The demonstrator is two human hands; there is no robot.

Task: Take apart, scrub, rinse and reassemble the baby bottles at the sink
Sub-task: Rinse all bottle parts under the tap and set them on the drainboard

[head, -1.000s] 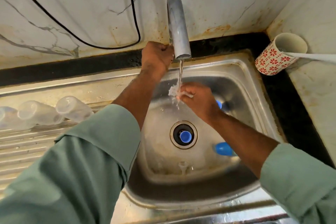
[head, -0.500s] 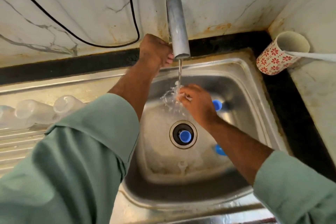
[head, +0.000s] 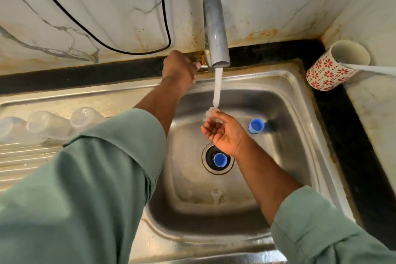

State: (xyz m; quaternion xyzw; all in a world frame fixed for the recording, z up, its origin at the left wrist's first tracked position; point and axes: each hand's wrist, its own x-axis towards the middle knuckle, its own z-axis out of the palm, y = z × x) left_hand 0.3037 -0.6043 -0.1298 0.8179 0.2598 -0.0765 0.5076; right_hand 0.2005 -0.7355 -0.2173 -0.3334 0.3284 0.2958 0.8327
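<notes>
At the sink (head: 285, 83), my left hand (head: 180, 68) grips the tap lever (head: 203, 67) while water pours over a small clear teat (head: 212, 113) pinched in my right hand (head: 225, 133), palm up, fingers loosely curled. Clear bottles (head: 49, 124) lie on the drainboard; blue caps (head: 256, 126) sit in the basin.
</notes>
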